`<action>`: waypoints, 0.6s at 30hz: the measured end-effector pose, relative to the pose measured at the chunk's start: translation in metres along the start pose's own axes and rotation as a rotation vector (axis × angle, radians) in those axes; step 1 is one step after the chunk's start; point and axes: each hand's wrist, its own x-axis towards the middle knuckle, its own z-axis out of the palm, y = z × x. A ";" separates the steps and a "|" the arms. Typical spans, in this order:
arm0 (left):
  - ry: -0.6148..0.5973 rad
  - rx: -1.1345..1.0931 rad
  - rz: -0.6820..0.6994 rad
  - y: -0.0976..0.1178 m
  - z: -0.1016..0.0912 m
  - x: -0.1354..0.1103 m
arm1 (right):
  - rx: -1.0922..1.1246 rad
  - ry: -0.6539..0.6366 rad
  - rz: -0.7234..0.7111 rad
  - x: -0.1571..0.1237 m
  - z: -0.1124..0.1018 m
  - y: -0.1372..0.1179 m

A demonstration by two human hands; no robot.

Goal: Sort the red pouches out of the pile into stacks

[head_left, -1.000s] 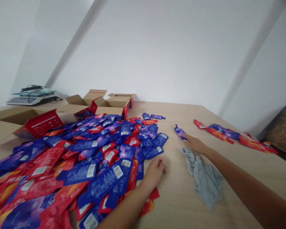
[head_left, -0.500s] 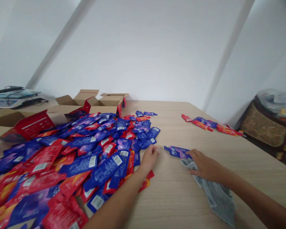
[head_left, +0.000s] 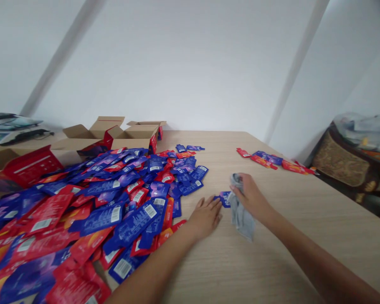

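Observation:
A blue pouch (head_left: 224, 199) lies flat on the table, partly hidden behind a grey cloth. My left hand (head_left: 205, 218) rests palm down with fingers stretched out, its fingertips at the pouch's narrow left end. In my right hand (head_left: 252, 195) the grey cloth (head_left: 243, 219) is gripped between thumb and fingers, hanging down over the pouch's right part. Left of my left arm spreads a large heap of red and blue pouches (head_left: 129, 219), many with white barcode labels facing up.
Open cardboard boxes (head_left: 139, 134) stand behind the heap, with a red-flapped box (head_left: 28, 169) at the left. A row of several red and blue pouches (head_left: 274, 160) lies near the table's right edge. Beyond it is a patterned chair (head_left: 342, 162). A white wall closes off the back.
My right hand has lifted and moved left with the grey cloth. My left hand has uncurled and stretched out to the pouch's end. The view has shifted slightly.

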 end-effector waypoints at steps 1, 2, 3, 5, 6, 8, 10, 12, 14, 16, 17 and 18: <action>-0.002 0.012 0.002 0.000 -0.001 0.000 | -0.037 -0.089 -0.094 -0.004 0.014 -0.007; -0.006 0.022 0.000 0.001 -0.002 0.000 | -0.082 -0.175 -0.175 -0.009 0.026 -0.010; -0.010 0.027 -0.002 0.001 -0.003 -0.001 | -0.126 -0.242 -0.214 -0.013 0.037 -0.008; -0.019 0.026 -0.007 0.000 -0.004 -0.001 | -0.215 -0.299 -0.180 -0.018 0.050 0.004; -0.021 0.027 -0.009 0.000 -0.005 0.000 | -0.259 -0.296 -0.118 -0.018 0.053 0.013; -0.025 0.053 -0.016 0.001 -0.005 0.000 | -0.312 -0.272 0.020 -0.014 0.055 0.028; -0.030 0.101 -0.021 0.001 -0.005 0.001 | -0.297 -0.262 0.067 -0.012 0.057 0.032; -0.025 0.142 -0.017 0.002 -0.004 0.003 | -0.222 -0.291 -0.036 -0.014 0.062 0.028; -0.016 0.169 -0.011 0.003 -0.003 0.004 | -0.161 -0.321 -0.156 -0.017 0.067 0.024; -0.011 0.189 -0.010 0.003 0.000 0.004 | -0.174 -0.308 -0.141 -0.016 0.067 0.029; -0.007 0.194 -0.011 0.004 0.001 0.004 | -0.207 -0.283 -0.084 -0.015 0.065 0.036; 0.002 0.195 -0.013 0.004 0.003 0.003 | -0.247 -0.253 -0.018 -0.013 0.061 0.043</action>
